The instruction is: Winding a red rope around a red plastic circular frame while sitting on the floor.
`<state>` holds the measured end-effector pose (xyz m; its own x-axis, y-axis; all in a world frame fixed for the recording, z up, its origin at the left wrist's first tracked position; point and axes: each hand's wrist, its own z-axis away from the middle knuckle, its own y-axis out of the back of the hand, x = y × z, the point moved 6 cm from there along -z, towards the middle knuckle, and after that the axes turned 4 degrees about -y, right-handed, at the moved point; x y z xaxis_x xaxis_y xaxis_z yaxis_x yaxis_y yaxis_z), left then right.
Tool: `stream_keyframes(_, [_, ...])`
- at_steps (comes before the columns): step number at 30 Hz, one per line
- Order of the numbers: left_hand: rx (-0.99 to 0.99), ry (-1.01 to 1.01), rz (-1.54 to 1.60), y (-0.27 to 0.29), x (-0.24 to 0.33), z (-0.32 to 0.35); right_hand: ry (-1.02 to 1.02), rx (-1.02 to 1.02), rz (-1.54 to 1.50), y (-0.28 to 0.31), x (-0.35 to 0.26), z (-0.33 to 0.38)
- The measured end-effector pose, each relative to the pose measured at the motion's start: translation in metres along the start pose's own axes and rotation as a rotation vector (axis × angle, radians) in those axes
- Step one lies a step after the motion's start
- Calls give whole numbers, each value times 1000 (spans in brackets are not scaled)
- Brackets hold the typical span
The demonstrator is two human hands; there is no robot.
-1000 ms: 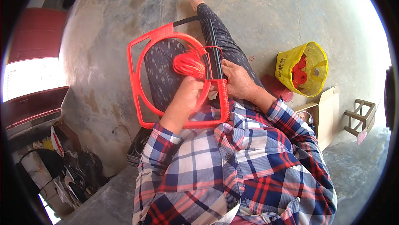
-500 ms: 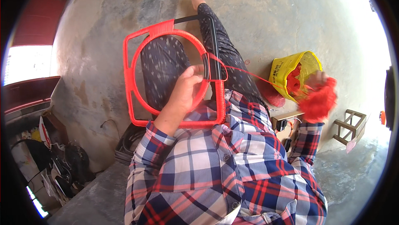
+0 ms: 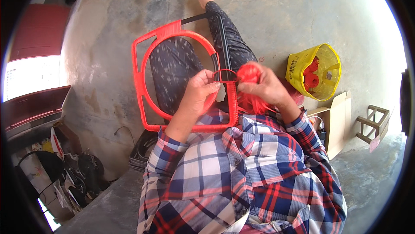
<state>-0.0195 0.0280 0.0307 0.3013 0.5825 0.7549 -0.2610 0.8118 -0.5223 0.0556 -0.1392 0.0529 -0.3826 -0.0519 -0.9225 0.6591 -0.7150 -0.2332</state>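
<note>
Frame (image 3: pixel 168 31), part red-wrapped, part bare black, sits over person's lap (image 3: pixel 174 72), left of ctr, w/ ring (image 3: pixel 203 41) inside it. Left hand (image 3: pixel 196 93) is at ring's R side, thumb & fingers closed on frame nr the bare black section. Just R of frame, right hand (image 3: pixel 270 88) has fingers curled round red cord bundle (image 3: pixel 249 73), loose strands hanging on near side; cord loop (image 3: pixel 225 70) runs btwn hands. Further R, yellow bag (image 3: pixel 296 66) on floor w/ red cord rolls (image 3: pixel 311 79) inside; then cardboard box (image 3: pixel 339 121), nearer; wooden stool (image 3: pixel 372 124) far R.

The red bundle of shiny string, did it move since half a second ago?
Yes: the red string bundle in the right hand moved leftward, now left of the yellow open-topped bag.
</note>
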Motion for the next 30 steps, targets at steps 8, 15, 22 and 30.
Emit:
stream_keyframes(8, [58,117,8,15,-11,0,5,50,-299,7,-24,27])
stream_keyframes(15, [31,135,198,16,-9,-3,121,680,-261,181,-27,90])
stream_keyframes(22, [109,198,123,26,-18,-12,568,1228,-514,445,29,278])
stream_keyframes(30, [101,84,52,12,-2,-11,50,-202,186,47,4,50])
